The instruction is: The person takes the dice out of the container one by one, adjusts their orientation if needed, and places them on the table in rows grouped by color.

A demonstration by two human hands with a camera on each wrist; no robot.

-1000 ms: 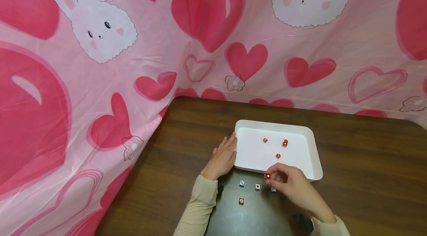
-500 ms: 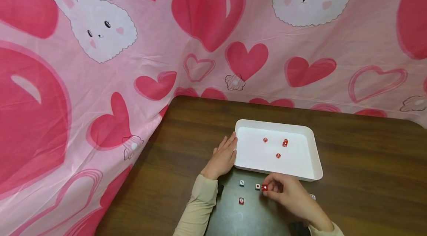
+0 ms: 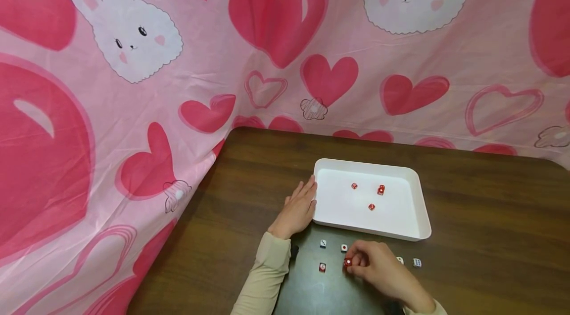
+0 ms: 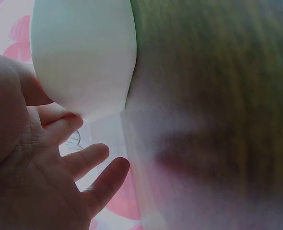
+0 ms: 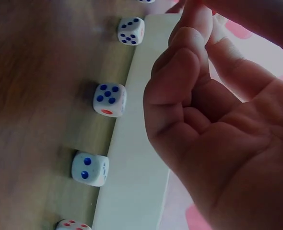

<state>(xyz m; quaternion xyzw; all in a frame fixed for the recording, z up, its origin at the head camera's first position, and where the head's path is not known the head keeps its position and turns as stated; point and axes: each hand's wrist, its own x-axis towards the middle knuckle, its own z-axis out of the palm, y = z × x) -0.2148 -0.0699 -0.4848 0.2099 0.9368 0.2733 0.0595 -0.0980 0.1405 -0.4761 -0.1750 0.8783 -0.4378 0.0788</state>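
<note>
My right hand [image 3: 376,265] pinches a red die [image 3: 348,262] between thumb and fingertips, low over the table or touching it, just in front of a white die [image 3: 344,247]. In the right wrist view that hand [image 5: 218,129] hides most of the red die. To its left lie another red die [image 3: 322,267] and a white die [image 3: 322,244]; two more white dice [image 3: 416,262] show to its right. My left hand [image 3: 296,210], fingers extended, rests against the left end of the white tray [image 3: 318,221]. Several red dice [image 3: 371,207] lie inside the tray.
White dice [image 5: 109,99] stand in a row along the tray's near side in the right wrist view. The brown wooden table [image 3: 490,216] extends to both sides. A pink heart-patterned cloth [image 3: 276,92] hangs behind and to the left.
My right hand has carried the red die from the tray's near edge toward me and slightly left, uncovering white dice on its right. The left hand stays in place.
</note>
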